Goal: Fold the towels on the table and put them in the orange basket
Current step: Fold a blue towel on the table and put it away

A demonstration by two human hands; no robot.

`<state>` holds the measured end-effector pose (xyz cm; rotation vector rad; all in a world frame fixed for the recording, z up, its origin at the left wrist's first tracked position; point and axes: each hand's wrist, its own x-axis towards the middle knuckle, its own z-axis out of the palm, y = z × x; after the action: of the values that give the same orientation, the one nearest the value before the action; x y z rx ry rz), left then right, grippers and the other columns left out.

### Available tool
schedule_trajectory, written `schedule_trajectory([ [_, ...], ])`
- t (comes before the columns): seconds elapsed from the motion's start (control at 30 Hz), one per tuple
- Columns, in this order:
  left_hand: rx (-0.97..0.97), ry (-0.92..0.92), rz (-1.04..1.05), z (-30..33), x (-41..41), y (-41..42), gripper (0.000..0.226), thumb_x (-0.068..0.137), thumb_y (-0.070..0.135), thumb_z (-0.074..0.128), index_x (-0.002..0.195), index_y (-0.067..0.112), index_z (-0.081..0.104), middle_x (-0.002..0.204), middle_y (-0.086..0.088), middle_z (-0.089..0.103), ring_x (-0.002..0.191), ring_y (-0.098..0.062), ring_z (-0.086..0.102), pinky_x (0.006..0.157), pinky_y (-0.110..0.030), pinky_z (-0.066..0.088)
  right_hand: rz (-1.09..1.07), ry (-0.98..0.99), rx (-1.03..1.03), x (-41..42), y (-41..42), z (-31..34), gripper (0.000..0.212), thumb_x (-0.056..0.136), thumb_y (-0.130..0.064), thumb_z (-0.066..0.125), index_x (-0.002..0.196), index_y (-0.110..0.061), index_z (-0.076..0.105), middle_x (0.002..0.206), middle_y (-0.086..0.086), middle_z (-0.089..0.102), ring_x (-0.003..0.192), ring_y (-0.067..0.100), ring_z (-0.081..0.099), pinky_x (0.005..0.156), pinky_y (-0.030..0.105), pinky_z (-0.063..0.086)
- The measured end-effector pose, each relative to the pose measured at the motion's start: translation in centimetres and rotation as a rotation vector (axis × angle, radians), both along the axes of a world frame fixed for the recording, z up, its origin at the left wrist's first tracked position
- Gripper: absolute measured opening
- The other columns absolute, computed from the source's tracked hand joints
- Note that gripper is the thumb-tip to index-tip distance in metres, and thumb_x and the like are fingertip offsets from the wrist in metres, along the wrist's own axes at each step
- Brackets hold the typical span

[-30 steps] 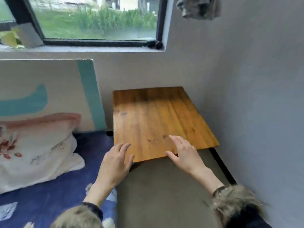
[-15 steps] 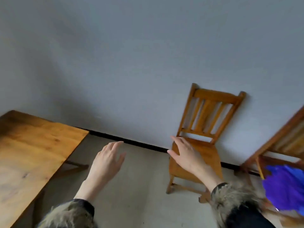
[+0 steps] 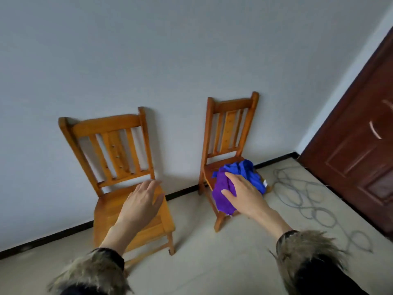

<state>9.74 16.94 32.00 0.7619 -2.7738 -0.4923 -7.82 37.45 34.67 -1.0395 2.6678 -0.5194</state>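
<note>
The towels are not on a tabletop here. A purple towel (image 3: 223, 194) and a blue towel (image 3: 246, 173) lie crumpled together on the seat of the right-hand chair (image 3: 230, 124), right of centre in the frame. The purple one hangs over the front edge of the seat. No orange basket is in view.

Hands: the right hand (image 3: 242, 192) reaches out in front of the purple towel, fingers extended and spread; it grips nothing, and contact with the cloth cannot be confirmed. The left hand (image 3: 142, 203) is held at lower centre, in front of the seat of the left-hand chair (image 3: 110, 150), fingers straight and empty. This posture suggests a reach to collect the towels.

Materials: both towels look soft and limp, with deep irregular folds. Both chairs are varnished orange-brown wood with slatted backs, set against a plain grey wall (image 3: 148, 50). Loose grey cable (image 3: 308, 199) loops over the pale floor at right, beside a dark brown panelled door (image 3: 361, 145).
</note>
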Motion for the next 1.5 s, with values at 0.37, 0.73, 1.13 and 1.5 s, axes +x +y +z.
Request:
schedule_trajectory([
  [0.37,0.092,-0.160,-0.224,-3.2,-22.5,5.1,0.041,0.098,0.036,0.036,0.138,0.024,0.035,0.140,0.001,0.042,0.125,-0.018,0.044,0.099,-0.030,0.039,-0.183,-0.080,0.012,-16.8,6.2,-3.7,0.056,0.095,-0.033,0.048,0.145,-0.018,0.027,0.146,0.003,0.036,0.134,0.019,0.034,0.106,0.030,0.031],
  [0.73,0.261,-0.290,-0.285,-13.4,-44.9,3.0,0.040,0.096,0.027,0.044,0.134,0.018,0.043,0.134,-0.005,0.047,0.121,-0.026,0.047,0.098,-0.036,0.038,-0.253,-0.216,0.120,-36.3,3.8,-11.8,0.052,0.095,-0.031,0.047,0.142,-0.017,0.032,0.141,0.002,0.041,0.129,0.018,0.039,0.103,0.029,0.033],
  [1.13,0.325,-0.491,-0.295,-29.6,-55.5,3.1,0.038,0.095,0.022,0.043,0.133,0.021,0.045,0.133,0.000,0.048,0.122,-0.022,0.047,0.098,-0.035,0.040,-0.195,-0.322,0.321,-48.7,-2.0,-32.6,0.047,0.097,-0.033,0.042,0.139,-0.012,0.034,0.135,0.007,0.046,0.126,0.025,0.044,0.101,0.042,0.033],
  [1.5,0.458,-0.253,-0.202,-36.3,-56.7,3.6,0.039,0.087,0.021,0.036,0.115,0.012,0.062,0.112,-0.005,0.062,0.101,-0.026,0.059,0.079,-0.037,0.051,-0.464,-0.263,-0.012,-51.7,-5.8,-42.8,0.023,0.096,-0.020,0.045,0.094,-0.002,0.059,0.095,0.016,0.061,0.092,0.036,0.055,0.074,0.042,0.039],
])
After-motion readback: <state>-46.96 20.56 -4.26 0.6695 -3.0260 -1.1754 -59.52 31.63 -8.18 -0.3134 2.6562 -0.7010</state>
